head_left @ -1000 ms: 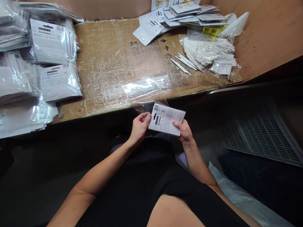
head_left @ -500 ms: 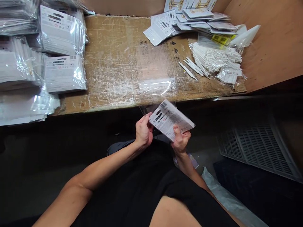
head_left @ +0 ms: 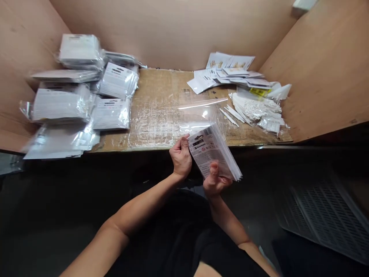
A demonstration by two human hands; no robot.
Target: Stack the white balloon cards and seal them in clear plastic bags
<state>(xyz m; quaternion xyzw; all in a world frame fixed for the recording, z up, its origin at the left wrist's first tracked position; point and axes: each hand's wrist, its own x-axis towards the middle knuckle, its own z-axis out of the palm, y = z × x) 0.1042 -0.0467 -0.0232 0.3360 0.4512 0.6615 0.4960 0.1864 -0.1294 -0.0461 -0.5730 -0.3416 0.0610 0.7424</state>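
A thick stack of white printed cards (head_left: 211, 150) with hang holes is held tilted just off the table's front edge. My right hand (head_left: 215, 181) grips it from below, thumb pressed on the printed face and fingers underneath. At the stack's left corner, my left hand (head_left: 181, 157) is closed on its edge with the thumb up; its other fingertips are partly hidden. Beyond the stack's top corner, a clear plastic bag (head_left: 198, 113) lies flat on the cardboard-covered table (head_left: 155, 111).
Packed bundles of cards in clear bags (head_left: 111, 113) are piled at the left. Loose cards (head_left: 201, 79) lie at the back right, near a heap of white sticks (head_left: 256, 105). Wooden panels (head_left: 173, 34) enclose the table's back and sides. A grey plastic crate (head_left: 325, 215) stands lower right.
The view has tipped up, showing more of the table and back panel. Both hands have carried the card stack towards the table's edge, turning it steeper and fanning its right side.
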